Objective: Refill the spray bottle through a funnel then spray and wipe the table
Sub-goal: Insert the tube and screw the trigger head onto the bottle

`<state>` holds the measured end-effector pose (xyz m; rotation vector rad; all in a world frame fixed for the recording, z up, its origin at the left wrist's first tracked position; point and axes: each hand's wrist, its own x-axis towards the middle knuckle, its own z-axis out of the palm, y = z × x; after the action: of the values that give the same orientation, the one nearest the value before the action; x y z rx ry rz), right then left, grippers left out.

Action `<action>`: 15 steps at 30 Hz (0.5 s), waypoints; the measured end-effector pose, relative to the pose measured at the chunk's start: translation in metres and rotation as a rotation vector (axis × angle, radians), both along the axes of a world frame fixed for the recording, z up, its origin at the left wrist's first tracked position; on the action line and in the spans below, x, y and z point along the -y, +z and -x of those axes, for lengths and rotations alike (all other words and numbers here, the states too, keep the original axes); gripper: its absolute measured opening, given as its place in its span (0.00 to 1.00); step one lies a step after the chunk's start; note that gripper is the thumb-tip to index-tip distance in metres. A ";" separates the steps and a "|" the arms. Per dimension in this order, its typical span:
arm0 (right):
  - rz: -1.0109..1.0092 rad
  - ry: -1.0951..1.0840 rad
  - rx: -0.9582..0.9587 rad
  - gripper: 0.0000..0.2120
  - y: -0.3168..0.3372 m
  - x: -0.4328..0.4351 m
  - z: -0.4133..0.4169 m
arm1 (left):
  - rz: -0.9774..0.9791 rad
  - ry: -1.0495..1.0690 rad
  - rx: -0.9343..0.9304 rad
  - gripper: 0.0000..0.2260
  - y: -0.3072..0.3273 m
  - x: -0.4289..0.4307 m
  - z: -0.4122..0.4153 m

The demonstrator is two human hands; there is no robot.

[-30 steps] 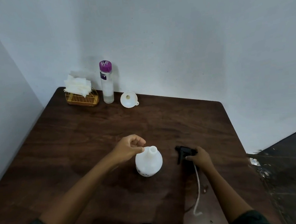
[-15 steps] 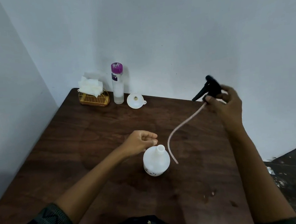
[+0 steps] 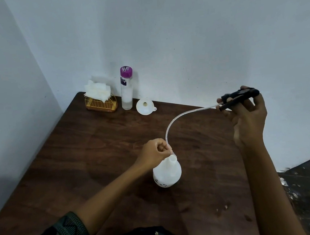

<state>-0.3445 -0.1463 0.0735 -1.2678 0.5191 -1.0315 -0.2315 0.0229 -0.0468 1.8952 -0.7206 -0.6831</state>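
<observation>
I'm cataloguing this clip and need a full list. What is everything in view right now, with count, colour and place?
walls: two, pale grey, meeting behind the table
table: one, dark brown wood, in that corner
spray bottle: one, white, uncapped, upright mid-table
trigger head: one, black, held up at right
dip tube: one, clear, curving from the trigger head down to the bottle neck
funnel: one, white, far table edge
refill bottle: one, clear with purple cap, left of the funnel
napkin holder: one, gold wire, far left corner
napkins: white stack, in the holder
left hand: pinches the dip tube's end at the bottle neck
right hand: holds the trigger head
</observation>
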 end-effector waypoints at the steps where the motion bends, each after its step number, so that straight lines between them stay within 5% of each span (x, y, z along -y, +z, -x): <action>1: -0.008 0.003 0.004 0.19 -0.001 -0.001 0.002 | -0.013 -0.015 0.024 0.02 0.000 0.000 0.000; 10: -0.062 -0.005 0.010 0.15 -0.003 -0.003 0.020 | -0.102 -0.077 0.236 0.02 0.000 -0.005 0.000; 15: -0.067 -0.001 -0.021 0.20 -0.009 -0.006 0.030 | -0.064 -0.110 0.174 0.07 -0.003 -0.010 0.000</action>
<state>-0.3741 -0.1405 0.0641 -1.2203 0.5655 -0.9944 -0.2318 0.0331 -0.0499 2.0023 -0.9288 -0.6214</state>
